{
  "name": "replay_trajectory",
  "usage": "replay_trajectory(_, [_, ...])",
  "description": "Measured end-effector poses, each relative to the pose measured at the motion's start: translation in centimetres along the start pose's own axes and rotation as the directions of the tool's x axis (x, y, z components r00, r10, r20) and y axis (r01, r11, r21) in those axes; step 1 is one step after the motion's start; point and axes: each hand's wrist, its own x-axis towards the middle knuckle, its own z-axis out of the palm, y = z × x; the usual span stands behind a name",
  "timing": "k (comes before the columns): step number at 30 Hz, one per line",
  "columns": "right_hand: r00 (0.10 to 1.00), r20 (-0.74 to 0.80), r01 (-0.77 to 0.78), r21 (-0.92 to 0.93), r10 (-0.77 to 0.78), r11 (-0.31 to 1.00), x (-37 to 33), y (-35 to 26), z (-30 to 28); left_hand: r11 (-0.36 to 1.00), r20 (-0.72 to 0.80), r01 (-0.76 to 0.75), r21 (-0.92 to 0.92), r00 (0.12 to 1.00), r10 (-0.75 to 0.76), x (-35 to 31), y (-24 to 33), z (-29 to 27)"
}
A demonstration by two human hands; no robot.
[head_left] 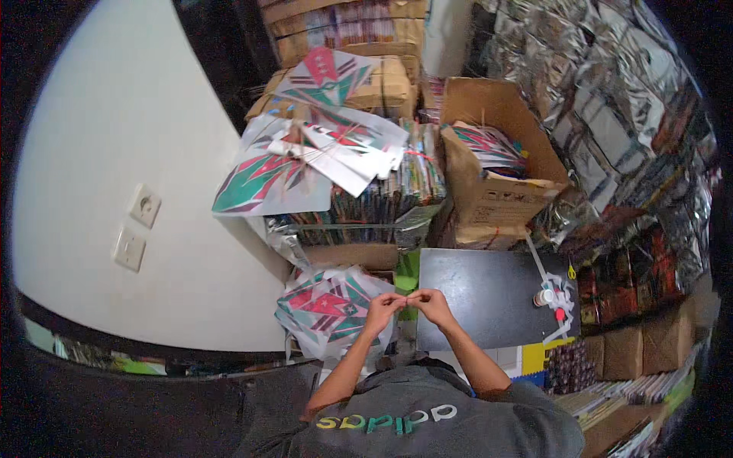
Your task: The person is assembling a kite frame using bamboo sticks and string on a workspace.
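My left hand [384,311] and my right hand [432,307] meet fingertip to fingertip, both closed in a pinch. Whatever lies between the fingers is too small to make out. Just left of my left hand, and below it, is a pile of kite-like sheets [324,305] printed in red, green and white. Beneath the right hand begins a dark tabletop [477,294]. At its right side stand a small white spool-like roll [543,298], a red cap-like piece [560,314] and crumpled white strips [563,286].
Ahead, more printed kite-like sheets [267,172] lie over a tied stack [374,206]. An open cardboard box [496,202] holds further sheets. Silvery wrapped bundles [611,99] rise at the right. Yellow-handled scissors [572,271] lie by the tabletop's edge. A white wall [99,137] bounds the left.
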Motion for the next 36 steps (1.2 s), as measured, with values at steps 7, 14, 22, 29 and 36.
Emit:
replay_trajectory(7, [1.000, 0.021, 0.013, -0.016, -0.013, 1.000, 0.7, 2.1, -3.6, 0.992, -0.112, 0.040, 0.115, 0.993, -0.027, 0.7, 0.2, 1.6])
replay_trajectory(14, [0.999, 0.007, 0.045, -0.011, -0.045, 0.999, 1.8, 4.9, -5.2, 0.994, -0.263, 0.034, 0.100, 0.965, -0.007, -1.7, -2.5, 1.7])
replay_trajectory(22, [0.983, 0.178, 0.043, -0.044, -0.035, 0.998, 2.8, 4.6, -2.2, 0.963, -0.383, 0.263, 0.060, 0.897, -0.221, -5.9, -3.0, 1.2])
replay_trajectory(29, [0.979, 0.170, 0.139, -0.148, -0.113, 0.979, 4.2, 5.2, -3.0, 0.997, -0.366, 0.053, 0.062, 0.930, -0.027, -3.8, -2.3, -1.7])
replay_trajectory(36, [0.995, -0.096, 0.004, -0.110, -0.015, 0.994, 3.4, 5.9, -1.8, 0.773, -0.231, -0.219, 0.596, 0.875, 0.426, 0.5, 12.5, -10.1])
